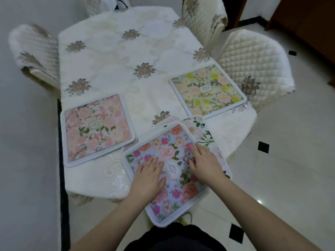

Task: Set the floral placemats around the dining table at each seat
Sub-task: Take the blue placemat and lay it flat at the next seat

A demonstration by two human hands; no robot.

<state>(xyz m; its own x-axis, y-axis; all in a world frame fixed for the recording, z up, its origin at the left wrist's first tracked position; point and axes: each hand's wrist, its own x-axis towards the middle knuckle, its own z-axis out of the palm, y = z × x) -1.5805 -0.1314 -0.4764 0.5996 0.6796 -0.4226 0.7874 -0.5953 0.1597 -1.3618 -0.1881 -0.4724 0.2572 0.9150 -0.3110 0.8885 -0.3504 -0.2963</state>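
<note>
Both hands [147, 175] [204, 163] press flat on the blue, pink-flowered placemat [174, 192].

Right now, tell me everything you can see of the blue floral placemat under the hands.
The blue floral placemat is a rounded rectangle with white padded edging, printed with pink, magenta and peach flowers around a white oval emblem. It lies turned at an angle on a stack of other placemats, its near corner overhanging the table edge. The left hand and right hand rest on it, fingers spread.
</note>
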